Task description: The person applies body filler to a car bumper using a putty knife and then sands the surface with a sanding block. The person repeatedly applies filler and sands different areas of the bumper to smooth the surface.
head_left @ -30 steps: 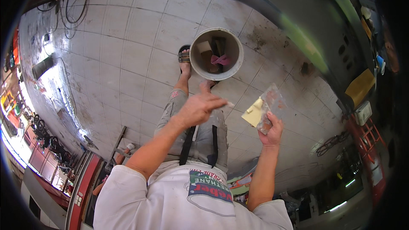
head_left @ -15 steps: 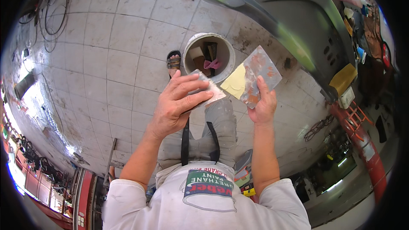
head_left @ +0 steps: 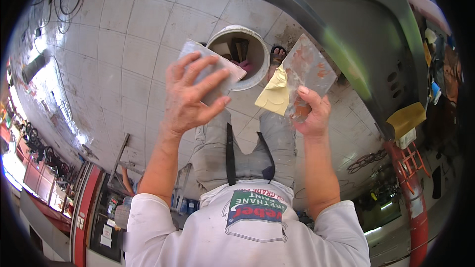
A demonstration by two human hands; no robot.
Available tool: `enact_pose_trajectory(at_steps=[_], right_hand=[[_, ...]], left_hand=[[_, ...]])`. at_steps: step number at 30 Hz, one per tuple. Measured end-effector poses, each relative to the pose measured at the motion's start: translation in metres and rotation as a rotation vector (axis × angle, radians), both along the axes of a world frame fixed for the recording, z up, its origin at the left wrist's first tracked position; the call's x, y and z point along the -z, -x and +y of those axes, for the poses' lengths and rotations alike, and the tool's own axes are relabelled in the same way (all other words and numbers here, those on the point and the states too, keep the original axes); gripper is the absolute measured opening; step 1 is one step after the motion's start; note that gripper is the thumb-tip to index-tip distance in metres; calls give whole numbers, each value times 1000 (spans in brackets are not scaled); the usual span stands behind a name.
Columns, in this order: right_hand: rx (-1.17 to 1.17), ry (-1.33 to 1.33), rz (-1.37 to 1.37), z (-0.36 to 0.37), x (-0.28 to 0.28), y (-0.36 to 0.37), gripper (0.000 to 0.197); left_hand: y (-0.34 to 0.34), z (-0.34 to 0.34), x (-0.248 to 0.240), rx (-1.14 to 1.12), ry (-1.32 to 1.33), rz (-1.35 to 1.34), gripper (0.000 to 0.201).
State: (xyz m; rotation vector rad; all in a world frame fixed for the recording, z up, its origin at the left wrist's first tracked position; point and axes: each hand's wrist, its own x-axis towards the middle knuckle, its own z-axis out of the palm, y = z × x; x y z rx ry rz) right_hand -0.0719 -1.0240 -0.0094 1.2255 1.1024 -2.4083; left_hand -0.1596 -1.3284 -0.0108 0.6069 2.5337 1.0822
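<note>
My left hand [head_left: 193, 89] is spread over the face of a flat, square, pale grey putty spreader [head_left: 197, 48] and holds it, slightly blurred. A whitish strip runs along the spreader's right edge. In my right hand [head_left: 314, 114] is a square grey putty board [head_left: 311, 64], tilted onto one corner, with reddish-brown stains on it. My thumb lies on its face, and the fingers behind it are mostly hidden. Thick pale yellow putty [head_left: 275, 95] covers the board's left corner, a peak standing up at its top. The spreader and the board are apart.
A round whitish bucket [head_left: 265, 64] with blocks and a pink cloth inside stands on the tiled floor [head_left: 143, 29] beyond my hands. A large grey car body panel [head_left: 346, 15] with yellow-green patches spans the upper right. A red post [head_left: 413, 202] stands at right.
My left hand has moved left and away from the board, taking the spreader with it. The putty's edge is now heaped into a peak. A sandalled foot now shows right of the bucket.
</note>
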Motion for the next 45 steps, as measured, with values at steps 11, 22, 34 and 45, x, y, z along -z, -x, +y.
enact_pose_trajectory(at_steps=[11, 22, 34, 45], right_hand=[[-229, -503, 146, 110, 45, -11, 52], [-321, -61, -140, 112, 70, -36, 58], [-341, -118, -151, 124, 78, -39, 67], [-343, -90, -73, 108, 81, -26, 71]], left_hand=[[-18, 93, 37, -47, 258, 106, 51], [80, 133, 88, -75, 397, 488, 51], [90, 127, 120, -71, 238, 454, 53], [78, 117, 149, -95, 175, 524, 60]])
